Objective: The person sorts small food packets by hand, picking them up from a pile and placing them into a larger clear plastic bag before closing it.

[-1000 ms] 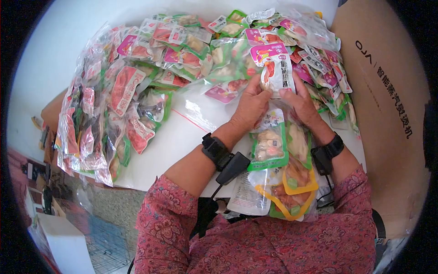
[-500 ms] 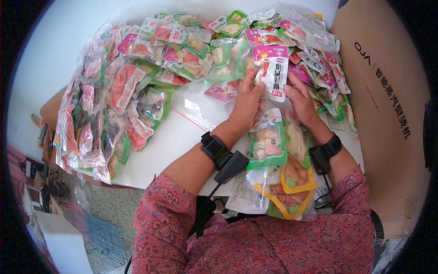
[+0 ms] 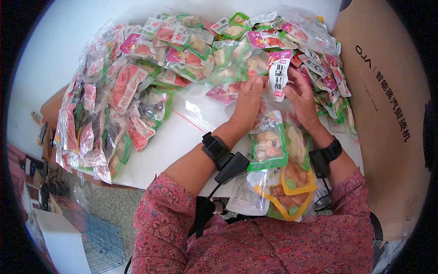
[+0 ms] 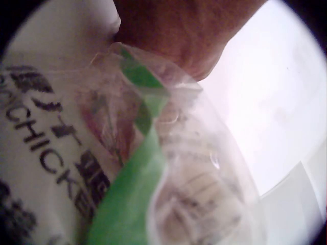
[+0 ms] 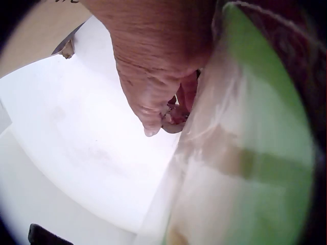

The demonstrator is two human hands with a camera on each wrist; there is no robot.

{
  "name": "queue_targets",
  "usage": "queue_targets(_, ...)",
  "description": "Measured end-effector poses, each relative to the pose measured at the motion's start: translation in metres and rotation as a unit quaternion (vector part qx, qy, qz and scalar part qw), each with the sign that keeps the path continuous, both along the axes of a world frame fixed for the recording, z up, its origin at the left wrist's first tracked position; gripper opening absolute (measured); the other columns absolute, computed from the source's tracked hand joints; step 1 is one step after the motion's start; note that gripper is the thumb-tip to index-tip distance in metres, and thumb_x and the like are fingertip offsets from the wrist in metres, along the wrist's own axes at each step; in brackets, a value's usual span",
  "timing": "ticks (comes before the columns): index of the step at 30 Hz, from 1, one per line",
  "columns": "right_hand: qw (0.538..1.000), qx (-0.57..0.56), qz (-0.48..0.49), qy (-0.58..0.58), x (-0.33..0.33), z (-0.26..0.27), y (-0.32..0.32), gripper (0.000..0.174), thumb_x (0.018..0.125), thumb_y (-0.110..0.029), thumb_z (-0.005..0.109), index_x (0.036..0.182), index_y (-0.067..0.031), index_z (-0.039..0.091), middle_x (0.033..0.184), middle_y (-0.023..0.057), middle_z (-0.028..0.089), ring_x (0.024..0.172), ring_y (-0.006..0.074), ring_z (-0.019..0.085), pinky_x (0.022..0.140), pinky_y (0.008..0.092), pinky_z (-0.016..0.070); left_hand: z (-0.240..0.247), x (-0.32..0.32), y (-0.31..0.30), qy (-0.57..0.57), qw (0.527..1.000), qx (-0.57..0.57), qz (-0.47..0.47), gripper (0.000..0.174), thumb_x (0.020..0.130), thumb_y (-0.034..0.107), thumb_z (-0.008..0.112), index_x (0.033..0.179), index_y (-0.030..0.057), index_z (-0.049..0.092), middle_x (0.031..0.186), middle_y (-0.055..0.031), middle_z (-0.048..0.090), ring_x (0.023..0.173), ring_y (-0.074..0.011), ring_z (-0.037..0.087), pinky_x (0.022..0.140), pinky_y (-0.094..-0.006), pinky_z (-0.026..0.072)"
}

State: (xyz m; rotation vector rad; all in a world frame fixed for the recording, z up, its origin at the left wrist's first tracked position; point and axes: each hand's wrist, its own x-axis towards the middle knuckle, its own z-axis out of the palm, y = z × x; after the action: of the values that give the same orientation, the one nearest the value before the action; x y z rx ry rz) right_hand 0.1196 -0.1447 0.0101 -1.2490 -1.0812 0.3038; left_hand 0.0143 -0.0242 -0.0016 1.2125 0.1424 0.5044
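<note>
A small white-and-purple food packet (image 3: 279, 73) stands tilted between both hands in the head view. My right hand (image 3: 302, 101) pinches its right edge, thumb in front. Left of the packet, my left hand (image 3: 246, 107) has its fingers bent in at the upper end of a clear plastic bag (image 3: 277, 172). The bag hangs in front of the body, filled with green- and yellow-edged food packets. Clear film reaches up to the left hand in the left wrist view, beside a packet with a green edge (image 4: 130, 199). The left fingertips are mostly hidden.
Heaped food packets (image 3: 191, 50) cover the back of the white table (image 3: 169, 150). A large clear bag of packets (image 3: 98, 105) stands at the left, and another pile (image 3: 319, 64) at the right. A tall cardboard box (image 3: 383, 114) borders the right side.
The packet has turned and shifted right, away from the left thumb and into the right hand's grip. Half a second ago the left hand pinched it. The filled bag stays put.
</note>
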Motion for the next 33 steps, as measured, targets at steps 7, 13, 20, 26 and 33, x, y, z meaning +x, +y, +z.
queue_targets(7,0.996,-0.022,0.02,-0.084,0.0,0.007,-0.004,0.033,0.087,-0.011,0.042,0.119,-0.0026,0.045,0.114,0.0076,0.048,0.093,0.0151,0.054,0.077,0.0265,0.0446,-0.013,0.027,-0.01,-0.18,0.904,0.334,0.197,0.05,0.084,0.052,0.043,0.104,0.0064,0.049,0.066,0.0021,0.051,0.04,-0.0056,0.037,0.033,-0.0208,0.0257)
queue_targets(13,0.997,-0.033,-0.024,-0.071,-0.003,0.008,-0.003,0.027,0.086,-0.01,0.043,0.112,-0.0026,0.048,0.1,0.006,0.055,0.087,0.0134,0.055,0.074,0.0255,0.044,0.013,-0.008,-0.009,0.095,0.994,-0.054,0.016,0.035,0.084,0.04,0.051,0.082,0.0058,0.052,0.053,0.001,0.044,0.043,-0.0064,0.041,0.036,-0.0205,0.0291)
queue_targets(20,0.991,-0.007,-0.132,-0.002,0.008,0.008,-0.004,0.02,0.087,-0.016,0.045,0.103,-0.0036,0.047,0.091,0.0043,0.056,0.073,0.0101,0.054,0.066,0.0232,0.043,0.001,0.002,0.0,0.041,0.987,-0.127,-0.093,0.037,0.084,0.043,0.05,0.083,0.0063,0.055,0.047,0.0022,0.037,0.034,-0.0063,0.03,0.031,-0.0216,0.0208)
queue_targets(26,0.994,0.001,-0.061,0.086,0.013,0.004,-0.002,0.026,0.088,-0.025,0.046,0.103,-0.0053,0.048,0.085,0.0022,0.057,0.071,0.0091,0.054,0.063,0.022,0.0416,-0.01,0.007,0.002,0.005,0.988,-0.103,-0.117,0.04,0.084,0.045,0.048,0.083,0.0058,0.055,0.044,0.0025,0.037,0.032,-0.0061,0.028,0.029,-0.0224,0.0184)
queue_targets(33,0.983,0.048,-0.028,0.175,0.019,0.001,-0.005,0.028,0.089,-0.021,0.042,0.112,-0.0042,0.046,0.095,0.0034,0.059,0.078,0.0106,0.057,0.065,0.0245,0.0446,0.004,-0.002,-0.002,0.048,0.986,-0.051,-0.15,0.03,0.083,0.035,0.054,0.087,0.0056,0.055,0.05,0.0016,0.044,0.032,-0.0056,0.031,0.028,-0.0217,0.0218)
